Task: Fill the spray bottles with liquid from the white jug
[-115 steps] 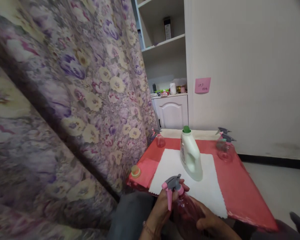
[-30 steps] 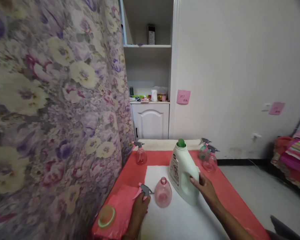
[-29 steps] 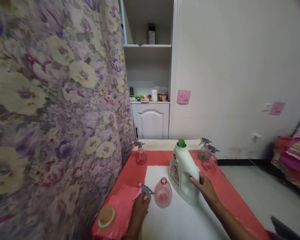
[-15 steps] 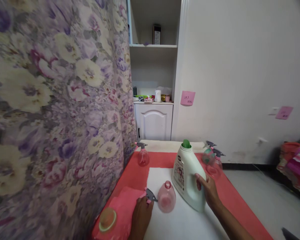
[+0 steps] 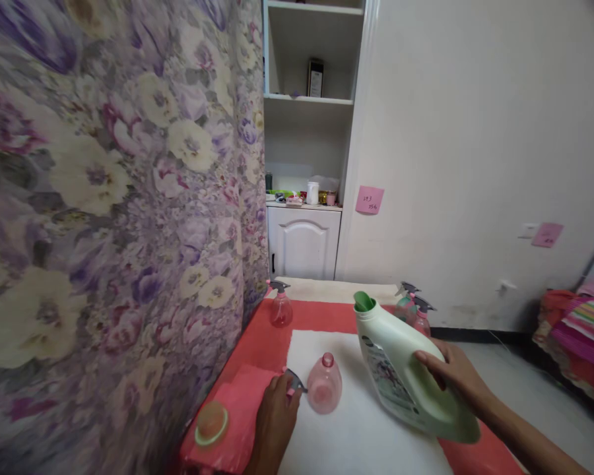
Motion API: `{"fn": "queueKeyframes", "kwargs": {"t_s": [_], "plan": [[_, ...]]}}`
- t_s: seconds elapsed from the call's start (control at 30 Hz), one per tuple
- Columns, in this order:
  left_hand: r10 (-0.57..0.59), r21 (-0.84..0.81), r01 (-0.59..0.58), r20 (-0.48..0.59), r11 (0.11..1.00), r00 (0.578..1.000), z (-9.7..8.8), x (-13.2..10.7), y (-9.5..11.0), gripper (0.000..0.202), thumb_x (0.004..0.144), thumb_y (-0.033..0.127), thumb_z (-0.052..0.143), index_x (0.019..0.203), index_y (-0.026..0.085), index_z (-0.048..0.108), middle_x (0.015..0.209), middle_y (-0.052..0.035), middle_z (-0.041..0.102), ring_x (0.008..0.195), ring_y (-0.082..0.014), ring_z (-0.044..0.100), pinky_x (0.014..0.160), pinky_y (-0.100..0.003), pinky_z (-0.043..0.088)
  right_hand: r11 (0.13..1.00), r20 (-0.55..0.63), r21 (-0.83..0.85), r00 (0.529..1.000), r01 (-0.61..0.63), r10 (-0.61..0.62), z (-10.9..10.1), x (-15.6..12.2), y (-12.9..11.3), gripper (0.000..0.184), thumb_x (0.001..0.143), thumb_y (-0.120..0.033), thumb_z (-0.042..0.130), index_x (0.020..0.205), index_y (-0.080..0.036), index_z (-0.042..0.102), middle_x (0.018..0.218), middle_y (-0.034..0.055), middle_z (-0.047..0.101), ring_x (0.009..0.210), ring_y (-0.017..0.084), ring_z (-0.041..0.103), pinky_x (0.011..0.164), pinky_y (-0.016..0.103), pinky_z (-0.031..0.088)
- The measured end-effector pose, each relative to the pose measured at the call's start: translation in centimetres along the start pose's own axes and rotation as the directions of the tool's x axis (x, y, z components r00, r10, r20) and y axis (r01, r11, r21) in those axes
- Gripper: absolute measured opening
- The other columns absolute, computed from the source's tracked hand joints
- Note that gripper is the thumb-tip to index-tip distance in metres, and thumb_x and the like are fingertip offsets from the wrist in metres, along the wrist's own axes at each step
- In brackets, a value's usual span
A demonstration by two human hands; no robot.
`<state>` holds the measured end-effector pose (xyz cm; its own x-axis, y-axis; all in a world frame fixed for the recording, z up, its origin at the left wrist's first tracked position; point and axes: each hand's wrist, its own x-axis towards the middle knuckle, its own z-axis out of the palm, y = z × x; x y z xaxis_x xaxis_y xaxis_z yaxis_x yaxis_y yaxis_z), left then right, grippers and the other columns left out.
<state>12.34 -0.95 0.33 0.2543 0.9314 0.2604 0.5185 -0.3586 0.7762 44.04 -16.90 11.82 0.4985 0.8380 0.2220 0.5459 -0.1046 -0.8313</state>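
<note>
My right hand (image 5: 455, 369) grips the handle of a pale green detergent jug (image 5: 393, 356), which is tilted with its mouth toward the left. A green spout (image 5: 363, 301) shows in the jug's uncapped neck. Left of the jug, a pink see-through spray bottle (image 5: 325, 389) stands upright without its top on a white sheet. My left hand (image 5: 277, 412) is closed on a grey and pink trigger spray head (image 5: 296, 381), just left of that bottle. The jug's mouth is up and to the right of the bottle's neck, apart from it.
A round cap (image 5: 211, 422) with a pale green rim lies at the front left on the red cloth (image 5: 247, 349). Another spray bottle (image 5: 281, 310) stands at the back left, with more spray bottles (image 5: 422, 316) behind the jug. A floral curtain (image 5: 129, 264) hangs along the left.
My right hand has moved right and tipped the jug from nearly upright to a strong leftward lean. My left hand stays by the bottle with the spray head.
</note>
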Motion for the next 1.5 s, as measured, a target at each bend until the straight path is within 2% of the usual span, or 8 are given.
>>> {"fn": "queueKeyframes", "kwargs": {"t_s": [0.1,0.23,0.47,0.67,0.8,1.03,1.27,1.5], "plan": [[0.046,-0.171,-0.044,0.008,0.984,0.999,0.5,0.5,1.6,0.027,0.076,0.031,0.061,0.099,0.02,0.068,0.097,-0.0109,0.069,0.091,-0.0262,0.065,0.081,-0.035,0.05,1.0,0.191,-0.006,0.982,0.006,-0.005,-0.9,-0.7,-0.2,0.041,0.076,-0.059,0.062,0.071,-0.018,0.06,0.05,-0.0044,0.05,0.042,0.011,0.045,0.041,0.022,0.035],[0.082,-0.339,-0.072,0.014,0.938,0.997,1.7,1.2,3.3,0.034,0.071,0.029,0.068,0.104,0.022,0.069,0.109,-0.0106,0.071,0.104,-0.0274,0.064,0.086,-0.035,0.05,1.0,0.3,-0.006,0.954,0.001,0.001,-1.4,-1.3,-1.0,0.039,0.076,-0.056,0.063,0.082,-0.017,0.066,0.061,-0.0014,0.058,0.044,0.011,0.047,0.037,0.02,0.035],[0.068,-0.492,-0.04,0.04,0.87,0.997,3.2,2.4,4.6,0.039,0.069,0.023,0.069,0.108,0.021,0.069,0.117,-0.0106,0.07,0.113,-0.0273,0.061,0.098,-0.038,0.045,0.97,0.283,-0.177,0.953,0.166,-0.111,-1.5,-0.4,-1.6,0.023,0.07,-0.04,0.073,0.077,-0.019,0.069,0.069,0.0017,0.067,0.059,0.017,0.059,0.046,0.021,0.041],[0.08,-0.539,-0.021,0.086,0.842,0.993,4.3,3.4,4.5,0.037,0.067,0.02,0.07,0.104,0.022,0.072,0.113,-0.0088,0.073,0.109,-0.0264,0.063,0.1,-0.037,0.045,0.964,0.314,-0.203,0.944,0.171,-0.101,-1.7,1.1,-0.6,0.036,0.062,-0.038,0.077,0.095,-0.026,0.071,0.078,0.0022,0.074,0.069,0.023,0.065,0.061,0.028,0.047],[0.09,-0.54,-0.017,0.109,0.842,0.99,4.5,3.6,4.9,0.026,0.069,0.022,0.067,0.094,0.021,0.073,0.1,-0.0073,0.075,0.099,-0.0259,0.066,0.091,-0.034,0.048,0.969,0.334,-0.173,0.936,0.178,-0.112,-1.9,1.5,-0.8,0.041,0.061,-0.038,0.078,0.101,-0.029,0.073,0.083,0.0036,0.075,0.073,0.025,0.067,0.067,0.031,0.051],[0.122,-0.531,-0.035,0.129,0.847,0.984,3.3,3.2,6.1,0.014,0.07,0.023,0.064,0.082,0.021,0.071,0.085,-0.0037,0.073,0.086,-0.0237,0.065,0.079,-0.03,0.047,0.96,0.421,-0.133,0.891,0.248,-0.172,-2.0,1.8,-2.9,0.03,0.064,-0.033,0.077,0.093,-0.027,0.075,0.087,0.0025,0.076,0.071,0.023,0.066,0.063,0.027,0.05],[0.118,-0.552,-0.002,0.176,0.834,0.977,2.9,3.1,6.0,0.033,0.069,0.02,0.065,0.102,0.021,0.072,0.103,-0.0073,0.073,0.099,-0.0248,0.065,0.091,-0.031,0.047,0.933,0.479,-0.222,0.866,0.283,-0.148,-1.9,1.9,-4.1,0.04,0.068,-0.037,0.075,0.107,-0.03,0.071,0.088,0.0016,0.075,0.072,0.022,0.066,0.063,0.025,0.049],[0.15,-0.52,-0.024,0.202,0.854,0.968,2.4,3.3,6.0,0.023,0.07,0.02,0.066,0.091,0.021,0.075,0.095,-0.0068,0.072,0.094,-0.0245,0.065,0.086,-0.031,0.047,0.88,0.522,-0.332,0.843,0.34,-0.129,-1.9,1.8,-6.5,0.034,0.073,-0.04,0.072,0.105,-0.028,0.071,0.08,-0.0002,0.074,0.066,0.018,0.065,0.057,0.022,0.046]]}}
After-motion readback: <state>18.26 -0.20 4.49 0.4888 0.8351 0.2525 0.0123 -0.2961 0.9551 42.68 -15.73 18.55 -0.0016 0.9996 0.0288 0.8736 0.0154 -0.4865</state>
